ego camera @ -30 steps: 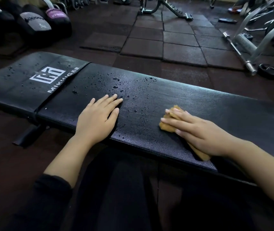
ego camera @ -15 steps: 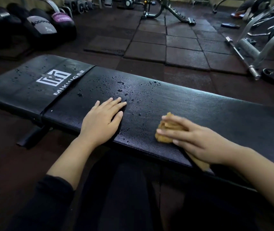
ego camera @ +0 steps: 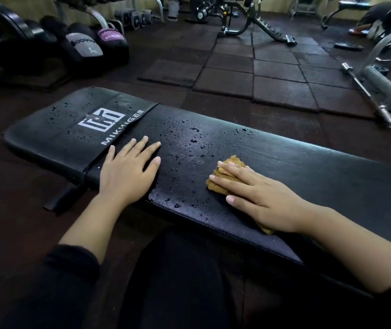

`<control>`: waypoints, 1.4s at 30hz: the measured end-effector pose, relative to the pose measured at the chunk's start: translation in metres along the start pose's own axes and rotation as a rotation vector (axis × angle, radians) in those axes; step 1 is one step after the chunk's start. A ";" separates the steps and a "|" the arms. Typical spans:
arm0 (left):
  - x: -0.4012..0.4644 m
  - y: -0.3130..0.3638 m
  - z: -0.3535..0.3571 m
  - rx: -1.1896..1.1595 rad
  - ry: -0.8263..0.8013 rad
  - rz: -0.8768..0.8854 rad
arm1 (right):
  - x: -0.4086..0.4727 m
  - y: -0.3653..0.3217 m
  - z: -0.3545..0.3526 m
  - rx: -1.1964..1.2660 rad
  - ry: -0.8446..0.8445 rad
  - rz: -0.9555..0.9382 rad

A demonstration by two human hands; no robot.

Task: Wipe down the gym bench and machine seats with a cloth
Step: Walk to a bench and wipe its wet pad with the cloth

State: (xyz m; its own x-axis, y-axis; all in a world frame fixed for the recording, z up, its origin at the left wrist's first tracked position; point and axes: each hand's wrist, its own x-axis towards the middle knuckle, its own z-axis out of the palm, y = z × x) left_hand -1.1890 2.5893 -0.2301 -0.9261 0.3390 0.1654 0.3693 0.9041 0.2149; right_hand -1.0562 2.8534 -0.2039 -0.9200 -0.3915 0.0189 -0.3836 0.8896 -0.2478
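A long black padded gym bench (ego camera: 308, 176) runs across the view, with a white logo on its left pad and water drops scattered over its middle. My left hand (ego camera: 130, 172) lies flat on the bench near the seam between the two pads, fingers spread, holding nothing. A folded tan cloth (ego camera: 225, 174) rests on the wet patch, and my right hand (ego camera: 261, 200) presses down on it, fingers stretched over the top. Part of the cloth pokes out beyond the fingertips and a corner shows under the wrist.
Weighted bags (ego camera: 83, 46) and a barbell plate (ego camera: 2, 36) sit on the floor at the back left. A loose barbell (ego camera: 365, 91) and machine frames stand at the right. An adjustable bench frame (ego camera: 256, 22) is at the back. My dark-clothed knees are below the bench edge.
My right hand has slid the cloth a little to the left along the bench, toward the drops. My left hand has shifted left to the seam. The camera has tilted up slightly.
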 end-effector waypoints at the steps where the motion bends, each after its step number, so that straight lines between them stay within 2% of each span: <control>1: 0.000 0.000 0.001 0.001 0.008 -0.002 | 0.007 0.000 0.000 -0.006 -0.018 -0.009; 5: -0.001 0.000 0.004 -0.004 0.036 0.001 | 0.053 0.007 -0.003 0.006 -0.029 -0.018; 12: -0.001 0.000 0.006 -0.005 0.078 0.001 | 0.158 0.063 -0.017 0.022 -0.020 0.118; 15: -0.001 -0.001 0.005 -0.019 0.082 0.001 | 0.159 0.096 -0.028 0.089 0.017 0.261; 18: -0.001 -0.001 0.006 -0.025 0.099 -0.003 | 0.124 0.100 -0.030 0.033 0.046 0.363; 22: 0.002 0.001 0.008 -0.030 0.118 -0.011 | 0.095 0.059 -0.015 -0.067 0.082 0.214; 26: 0.002 0.000 0.009 -0.029 0.118 -0.010 | 0.140 0.026 -0.004 -0.078 0.058 0.114; 30: 0.001 -0.002 0.009 -0.039 0.114 -0.001 | 0.190 0.055 -0.011 0.019 0.007 0.088; 33: 0.000 -0.003 0.008 -0.041 0.109 0.004 | 0.179 0.098 -0.025 0.124 0.042 0.244; 36: 0.000 -0.003 0.010 -0.045 0.120 -0.003 | 0.133 0.115 -0.034 0.065 0.064 0.438; 39: 0.001 -0.002 0.011 -0.045 0.129 -0.015 | 0.095 0.092 -0.025 -0.047 0.108 0.325; 42: 0.001 -0.001 0.010 -0.042 0.129 -0.015 | 0.093 0.065 -0.009 -0.092 0.111 0.195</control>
State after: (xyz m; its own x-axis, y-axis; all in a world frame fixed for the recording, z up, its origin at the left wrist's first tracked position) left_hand -1.1915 2.5915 -0.2401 -0.9151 0.2867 0.2834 0.3608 0.8962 0.2583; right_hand -1.1675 2.8770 -0.2092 -0.9787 -0.1863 0.0866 -0.1986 0.9656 -0.1676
